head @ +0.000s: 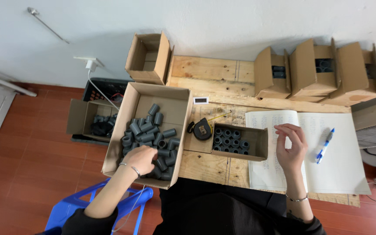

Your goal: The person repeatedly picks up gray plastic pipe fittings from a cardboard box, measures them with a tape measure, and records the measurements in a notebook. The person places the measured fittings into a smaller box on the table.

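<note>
Left of centre in the frame: a large open cardboard box [122, 130] hanging over the left edge of a wooden table [205, 69], holding a loose heap of short grey pipe fittings [153, 135]. The left hand [141, 159] is down in the near end of that heap, fingers curled in among the fittings; whether it actually grips one cannot be told. Centre: a small cardboard tray [260, 143] with more grey fittings stood upright in rows, and a black tape measure [202, 129] touching its left side. Right of centre: an open notebook [340, 165] lying flat, a blue and white pen [325, 146] resting on its right page. The right hand [291, 146] hovers over the left page just beside the tray, fingers loosely bent, holding nothing. Top of frame: one empty carton [146, 56] and three closed-sided cartons [316, 72] along the wall. Lower left: a blue plastic stool [72, 209] on the red tiled floor.
</note>
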